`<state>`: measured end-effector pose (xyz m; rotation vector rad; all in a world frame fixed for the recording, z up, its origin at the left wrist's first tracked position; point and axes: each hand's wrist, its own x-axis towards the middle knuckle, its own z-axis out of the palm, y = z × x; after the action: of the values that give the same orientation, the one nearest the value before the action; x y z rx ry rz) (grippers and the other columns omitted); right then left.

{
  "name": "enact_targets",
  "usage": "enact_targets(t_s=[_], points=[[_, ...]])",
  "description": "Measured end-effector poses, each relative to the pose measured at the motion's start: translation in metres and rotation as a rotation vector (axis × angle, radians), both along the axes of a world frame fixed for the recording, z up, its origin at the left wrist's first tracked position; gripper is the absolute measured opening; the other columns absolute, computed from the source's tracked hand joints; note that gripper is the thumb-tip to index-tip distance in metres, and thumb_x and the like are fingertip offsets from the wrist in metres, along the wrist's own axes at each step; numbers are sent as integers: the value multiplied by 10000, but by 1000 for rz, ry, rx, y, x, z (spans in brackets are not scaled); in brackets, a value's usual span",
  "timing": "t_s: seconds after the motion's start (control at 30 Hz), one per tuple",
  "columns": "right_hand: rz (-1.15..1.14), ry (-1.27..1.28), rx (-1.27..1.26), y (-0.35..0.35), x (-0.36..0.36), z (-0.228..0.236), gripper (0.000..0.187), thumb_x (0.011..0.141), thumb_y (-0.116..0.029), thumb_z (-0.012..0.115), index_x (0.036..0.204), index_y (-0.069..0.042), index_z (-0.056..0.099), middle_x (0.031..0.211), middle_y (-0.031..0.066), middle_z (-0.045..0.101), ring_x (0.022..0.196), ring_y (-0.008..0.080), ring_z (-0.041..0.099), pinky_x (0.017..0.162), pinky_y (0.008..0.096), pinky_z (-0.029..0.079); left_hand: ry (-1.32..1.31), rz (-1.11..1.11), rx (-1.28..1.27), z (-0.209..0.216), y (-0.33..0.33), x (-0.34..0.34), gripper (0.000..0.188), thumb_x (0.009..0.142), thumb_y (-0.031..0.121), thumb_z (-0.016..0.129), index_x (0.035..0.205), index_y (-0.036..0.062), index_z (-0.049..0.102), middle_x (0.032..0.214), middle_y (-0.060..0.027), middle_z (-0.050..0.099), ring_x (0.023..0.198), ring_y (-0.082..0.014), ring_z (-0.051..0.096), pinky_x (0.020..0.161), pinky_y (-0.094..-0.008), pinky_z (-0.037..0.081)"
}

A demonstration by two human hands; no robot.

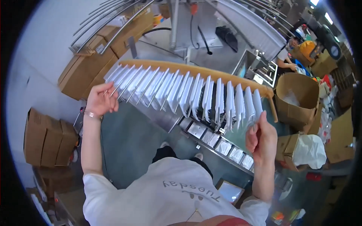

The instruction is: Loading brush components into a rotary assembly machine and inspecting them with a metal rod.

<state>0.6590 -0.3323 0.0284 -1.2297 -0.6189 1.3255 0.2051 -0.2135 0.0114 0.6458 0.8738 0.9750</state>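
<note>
A long wooden bar (166, 67) spans the space before me, slanting down toward the right. From it a row of thin metal rods (146, 90) sticks out toward me, with thin white sheets or packets (187, 94) standing in a row among them. At the left end my left hand (102, 98) has its fingers curled at the tip of a metal rod. My right hand (262, 137) is closed at the right end, thumb up, on what looks like a rod tip beside the last white packet. Its fingertips are partly hidden.
Below the bar runs a metal conveyor (215, 142) with white packets in its pockets. Cardboard boxes (49, 139) stand at left, and an open carton (298, 98) at right. A box with a white bag (309, 150) sits nearer. Metal rods hang overhead. Another person (288, 62) works at far right.
</note>
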Motion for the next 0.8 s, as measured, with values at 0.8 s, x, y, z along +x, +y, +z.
enact_targets(t_s=[0.8], points=[[-126,71,82,114,-155,-6,461,906,-435,507,632,-66,478,456,2,395,358,108,357,348,244,239,95,-63,170,14,197,-125,182,909,184,454,947,96,609,803,-10,675,653,-138,637,478,-314,449]])
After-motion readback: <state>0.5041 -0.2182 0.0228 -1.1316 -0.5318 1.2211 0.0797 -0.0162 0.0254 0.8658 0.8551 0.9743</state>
